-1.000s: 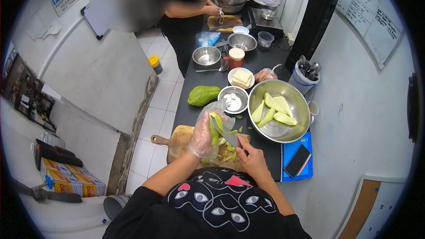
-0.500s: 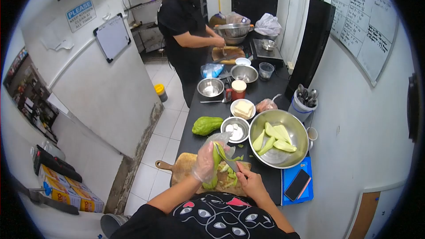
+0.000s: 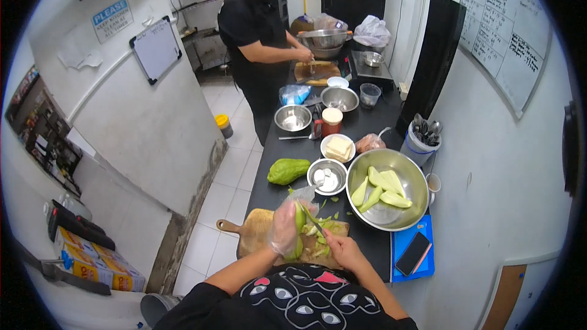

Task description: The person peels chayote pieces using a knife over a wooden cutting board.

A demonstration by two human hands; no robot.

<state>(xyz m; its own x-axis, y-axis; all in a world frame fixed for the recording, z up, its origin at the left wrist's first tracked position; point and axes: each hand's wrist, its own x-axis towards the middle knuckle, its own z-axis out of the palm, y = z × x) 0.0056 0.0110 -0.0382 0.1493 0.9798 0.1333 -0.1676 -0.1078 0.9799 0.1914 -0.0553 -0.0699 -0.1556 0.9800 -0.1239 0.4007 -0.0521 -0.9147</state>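
My left hand [image 3: 283, 227], in a clear plastic glove, is closed around a green chayote piece [image 3: 300, 219] held above the wooden cutting board [image 3: 255, 232]. In my right hand [image 3: 344, 250] is a knife [image 3: 315, 222], its blade against or very near the chayote's right side; the exact contact is hard to see. Green peelings [image 3: 315, 245] lie scattered over the board under my hands. A whole chayote [image 3: 288, 172] rests beyond the board. To the right, a large steel bowl [image 3: 391, 212] holds several pale peeled chayote pieces [image 3: 394, 200].
A small steel bowl with white contents [image 3: 328, 177], a dish of pale yellow blocks [image 3: 338, 148] and a red mug [image 3: 332, 123] stand ahead. On the right are a utensil bucket [image 3: 420, 143] and a phone [image 3: 413, 253] on a blue folder. A co-worker [image 3: 257, 43] works at another board.
The knife and my right hand have shifted slightly against the chayote, and the blade looks more upright. The camera view has moved a little. Both hands keep their hold.
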